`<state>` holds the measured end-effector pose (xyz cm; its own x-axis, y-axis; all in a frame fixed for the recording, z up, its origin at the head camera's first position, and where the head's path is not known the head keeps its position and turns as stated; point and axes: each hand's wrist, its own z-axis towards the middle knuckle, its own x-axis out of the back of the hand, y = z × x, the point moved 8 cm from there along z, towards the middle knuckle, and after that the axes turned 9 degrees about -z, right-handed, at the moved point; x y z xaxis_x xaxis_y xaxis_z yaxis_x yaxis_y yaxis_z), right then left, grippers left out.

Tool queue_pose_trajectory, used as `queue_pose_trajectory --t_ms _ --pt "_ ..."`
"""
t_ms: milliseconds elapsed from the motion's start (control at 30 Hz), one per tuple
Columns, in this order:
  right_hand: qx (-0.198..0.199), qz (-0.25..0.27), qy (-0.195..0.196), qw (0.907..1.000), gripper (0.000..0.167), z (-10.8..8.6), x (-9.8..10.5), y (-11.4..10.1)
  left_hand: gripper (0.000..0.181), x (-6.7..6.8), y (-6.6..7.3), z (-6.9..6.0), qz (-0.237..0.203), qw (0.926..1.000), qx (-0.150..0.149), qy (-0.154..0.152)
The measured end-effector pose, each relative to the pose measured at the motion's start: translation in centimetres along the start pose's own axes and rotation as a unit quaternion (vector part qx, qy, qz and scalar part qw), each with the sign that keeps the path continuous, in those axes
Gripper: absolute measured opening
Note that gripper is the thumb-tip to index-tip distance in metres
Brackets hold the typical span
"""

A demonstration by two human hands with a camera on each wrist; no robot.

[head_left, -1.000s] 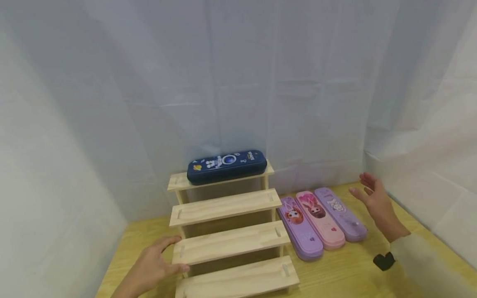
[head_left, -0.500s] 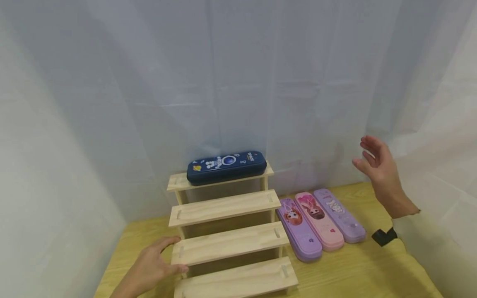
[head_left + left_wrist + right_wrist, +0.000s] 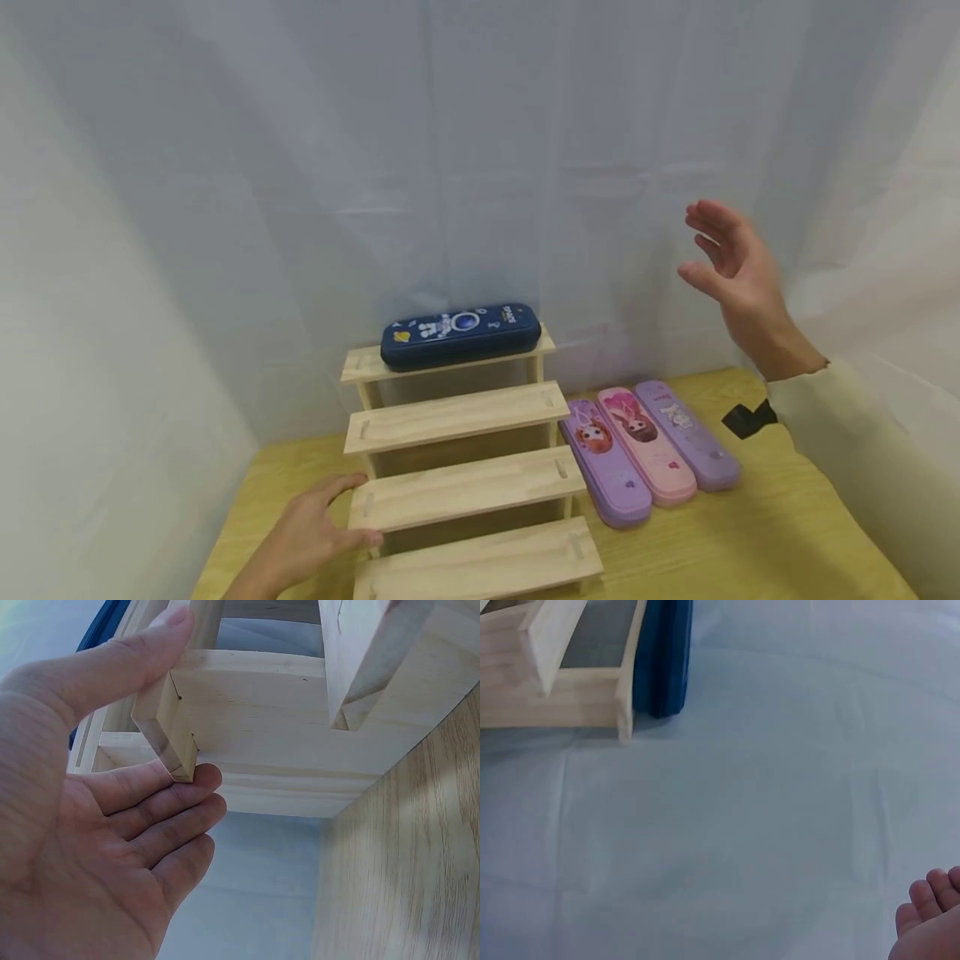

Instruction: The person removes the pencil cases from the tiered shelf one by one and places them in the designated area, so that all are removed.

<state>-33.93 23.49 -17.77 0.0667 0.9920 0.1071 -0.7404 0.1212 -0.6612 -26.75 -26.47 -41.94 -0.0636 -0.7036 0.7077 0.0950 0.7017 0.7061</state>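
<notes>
A tiered wooden display rack (image 3: 457, 417) stands on the table with stepped boards. My left hand (image 3: 311, 533) grips the left end of its second board from the front. In the left wrist view, the thumb (image 3: 120, 664) lies over one edge of that board and the fingertips touch the opposite edge. A dark blue pencil case (image 3: 461, 337) with a space print lies on the top board. My right hand (image 3: 738, 275) is raised at the right, with fingers spread from the thumb and nothing held. It is above and behind the cases on the table.
Right of the rack lie a purple pencil case (image 3: 607, 475), a pink pencil case (image 3: 652, 462) and a lilac pencil case (image 3: 693, 446), side by side on the wooden table (image 3: 720, 550). Pale sheeting (image 3: 480, 167) hangs behind and at both sides.
My right hand has risen from near the lilac case and shifted slightly left, still holding nothing. The left hand, the rack and the pencil cases stay in place.
</notes>
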Motion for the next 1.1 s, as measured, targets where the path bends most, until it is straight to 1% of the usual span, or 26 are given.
queue_pose_trajectory --t_ms 167,300,400,467,600,767,933,1100 --pt "0.015 0.016 -0.039 0.9990 0.067 1.7 -2.9 -1.8 0.088 0.1 0.2 0.0 0.007 0.9999 -0.007 0.005" --pt "0.014 -0.024 -0.079 0.9965 0.062 3.0 -5.4 -2.3 0.087 0.2 0.1 -0.2 0.003 1.0000 -0.004 0.002" --pt "0.013 -0.054 -0.114 0.9919 0.059 3.7 -7.5 -2.3 0.087 0.4 0.0 -0.3 0.000 1.0000 -0.003 0.003" --pt "0.011 -0.057 -0.135 0.9891 0.059 4.1 -8.8 -2.1 0.087 0.4 0.0 -0.3 0.001 1.0000 -0.004 0.004" --pt "0.013 -0.054 -0.176 0.9828 0.058 4.6 -11.4 -1.2 0.087 0.4 0.0 -0.4 0.006 0.9998 -0.014 0.013" --pt "0.013 -0.063 -0.221 0.9732 0.059 4.4 -13.8 0.6 0.087 0.3 0.1 -0.6 0.003 0.9996 -0.021 0.016" --pt "-0.001 -0.079 -0.247 0.9658 0.063 3.8 -15.5 3.0 0.087 0.3 0.0 -0.6 -0.002 0.9998 -0.013 0.012" --pt "-0.026 -0.081 -0.261 0.9617 0.065 2.8 -16.6 5.4 0.086 0.2 0.2 -0.5 -0.005 0.9998 -0.013 0.011"
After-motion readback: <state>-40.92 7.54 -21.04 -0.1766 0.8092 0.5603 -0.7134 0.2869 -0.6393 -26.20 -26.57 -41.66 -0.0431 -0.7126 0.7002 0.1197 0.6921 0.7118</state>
